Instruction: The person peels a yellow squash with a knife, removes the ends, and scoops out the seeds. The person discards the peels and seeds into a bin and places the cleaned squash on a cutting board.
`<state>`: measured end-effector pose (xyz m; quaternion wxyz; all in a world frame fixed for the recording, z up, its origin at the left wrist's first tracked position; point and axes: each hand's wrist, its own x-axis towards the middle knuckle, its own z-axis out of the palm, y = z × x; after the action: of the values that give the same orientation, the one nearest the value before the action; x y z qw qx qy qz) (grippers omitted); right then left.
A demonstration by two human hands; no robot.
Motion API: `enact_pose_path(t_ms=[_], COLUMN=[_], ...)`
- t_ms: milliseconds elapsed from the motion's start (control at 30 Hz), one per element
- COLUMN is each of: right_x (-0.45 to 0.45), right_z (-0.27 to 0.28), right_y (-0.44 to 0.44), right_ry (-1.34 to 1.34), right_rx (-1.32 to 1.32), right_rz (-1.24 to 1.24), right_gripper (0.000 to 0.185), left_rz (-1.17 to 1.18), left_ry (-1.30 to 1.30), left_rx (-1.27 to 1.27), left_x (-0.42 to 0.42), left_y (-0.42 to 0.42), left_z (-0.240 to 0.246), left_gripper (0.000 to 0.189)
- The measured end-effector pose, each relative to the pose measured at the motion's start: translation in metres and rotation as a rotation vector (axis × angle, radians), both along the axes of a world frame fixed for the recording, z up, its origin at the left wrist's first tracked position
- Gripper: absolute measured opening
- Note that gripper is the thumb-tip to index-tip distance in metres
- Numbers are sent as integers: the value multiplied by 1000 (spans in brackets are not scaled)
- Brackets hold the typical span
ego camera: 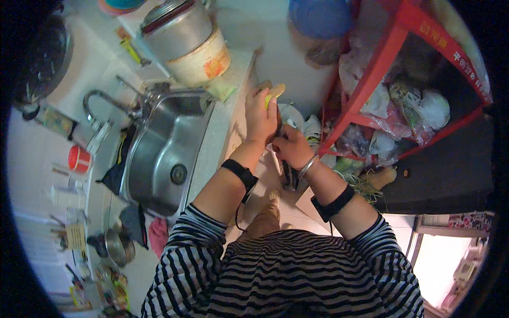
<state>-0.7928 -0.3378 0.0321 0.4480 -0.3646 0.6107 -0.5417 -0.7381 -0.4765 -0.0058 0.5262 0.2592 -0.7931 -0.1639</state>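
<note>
My left hand is closed around a yellow, rounded piece of food, perhaps a peeled vegetable or fruit; its pale end sticks out past the fingers. Close against its wrist side is my right hand, with curled fingers and a metal bangle at the wrist. A narrow pale object shows just below the right fingers; whether they hold it is not clear. Both hands are over the floor, between the counter edge and a red rack. Black bands are strapped around both forearms.
To the left a steel sink with a curved faucet is set in the counter. A large metal pot stands beyond it. At right, the red rack holds plastic bags; leafy vegetables lie by its foot.
</note>
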Motion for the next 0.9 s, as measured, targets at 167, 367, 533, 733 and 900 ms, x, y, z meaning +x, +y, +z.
enact_pose_path(t_ms=[167, 367, 533, 733, 900], right_x=[-50, -95, -116, -121, -112], right_z=[-15, -42, -50, -53, -57], right_y=[-58, -84, -85, -82, -80], right_ry=[25, -84, -51, -213, -232], right_rx=[123, 203, 313, 360, 316], right_rz=[-130, -263, -309, -319, -304], right_gripper=[15, 17, 16, 11, 10], left_rz=[-208, -205, -229, -208, -477], left_ry=[0, -154, -255, -292, 55], left_rx=[43, 114, 482, 554, 1003], left_x=[-64, -113, -128, -124, -109], left_y=[-69, -140, -177, -188, -183], left_z=[-24, -79, -109, -111, -90], left_gripper=[28, 24, 19, 17, 23])
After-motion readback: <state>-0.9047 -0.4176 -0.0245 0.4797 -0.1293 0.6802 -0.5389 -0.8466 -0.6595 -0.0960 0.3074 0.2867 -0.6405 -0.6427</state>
